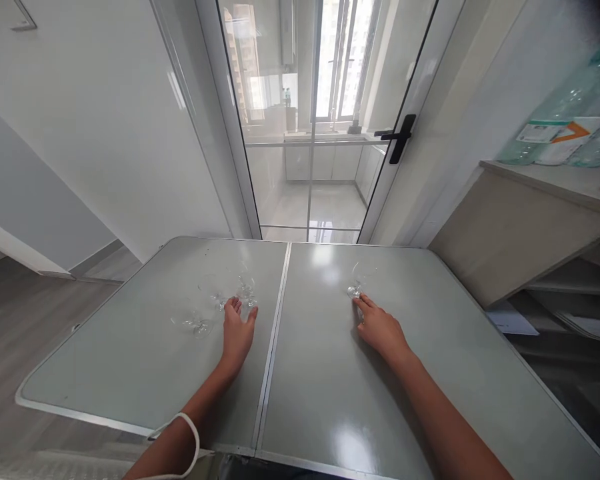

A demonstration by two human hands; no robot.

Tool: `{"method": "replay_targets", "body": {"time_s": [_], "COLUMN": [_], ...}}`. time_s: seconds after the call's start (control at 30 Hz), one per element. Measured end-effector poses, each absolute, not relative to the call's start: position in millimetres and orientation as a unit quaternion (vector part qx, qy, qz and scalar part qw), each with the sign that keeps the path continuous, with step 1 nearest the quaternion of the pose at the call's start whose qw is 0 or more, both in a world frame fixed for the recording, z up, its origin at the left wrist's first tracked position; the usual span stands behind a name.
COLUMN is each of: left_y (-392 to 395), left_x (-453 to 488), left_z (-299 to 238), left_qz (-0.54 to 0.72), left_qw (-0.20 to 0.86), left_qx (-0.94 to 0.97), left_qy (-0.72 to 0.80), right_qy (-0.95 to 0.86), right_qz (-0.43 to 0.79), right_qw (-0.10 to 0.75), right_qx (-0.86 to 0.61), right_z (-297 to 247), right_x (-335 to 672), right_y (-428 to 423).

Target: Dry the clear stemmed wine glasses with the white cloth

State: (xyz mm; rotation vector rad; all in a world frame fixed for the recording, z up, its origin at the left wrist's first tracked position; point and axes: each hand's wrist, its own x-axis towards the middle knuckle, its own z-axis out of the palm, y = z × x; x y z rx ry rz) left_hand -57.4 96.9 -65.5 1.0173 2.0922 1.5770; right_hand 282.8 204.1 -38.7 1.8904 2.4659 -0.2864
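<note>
Several clear stemmed glasses stand or lie on a pale grey folding table; their transparent outlines are faint. My left hand is beside a cluster of them on the left half, thumb and fingers apart. One clear glass is just past its fingertips; whether they touch is unclear. Farther left is another glass. On the right half, my right hand reaches with outstretched fingers to the foot of a single glass, the fingertips at its near edge. The thumb sits apart, lower down.
A metal seam divides the table. Beyond the far edge stands a glass door with a black handle. At right, a shelf unit holds large plastic bottles. A white cord loop hangs around my left forearm.
</note>
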Motion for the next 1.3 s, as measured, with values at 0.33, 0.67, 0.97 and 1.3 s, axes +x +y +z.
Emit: {"method": "replay_targets", "body": {"time_s": [0.33, 0.67, 0.97, 1.3], "left_y": [116.1, 134.9, 146.0, 148.3], "left_x": [-57.0, 12.0, 6.1, 3.7], "left_z": [-65.5, -32.4, -68.4, -64.7], "left_qz": [0.608, 0.567, 0.513, 0.512], "left_qw": [0.151, 0.182, 0.150, 0.193], "left_qx": [0.393, 0.555, 0.692, 0.672], "left_qy": [0.673, 0.580, 0.485, 0.500], "right_qy": [0.838, 0.861, 0.767, 0.854], "right_qz": [-0.112, -0.206, -0.427, -0.311], "right_qw": [-0.189, -0.254, -0.298, -0.173], "right_qx": [0.499, 0.389, 0.375, 0.379], "right_z": [-6.7, -12.2, -33.8, -36.5], "right_x": [267.3, 255.1, 259.6, 255.4], "right_y": [174.9, 169.1, 182.1, 181.0]}}
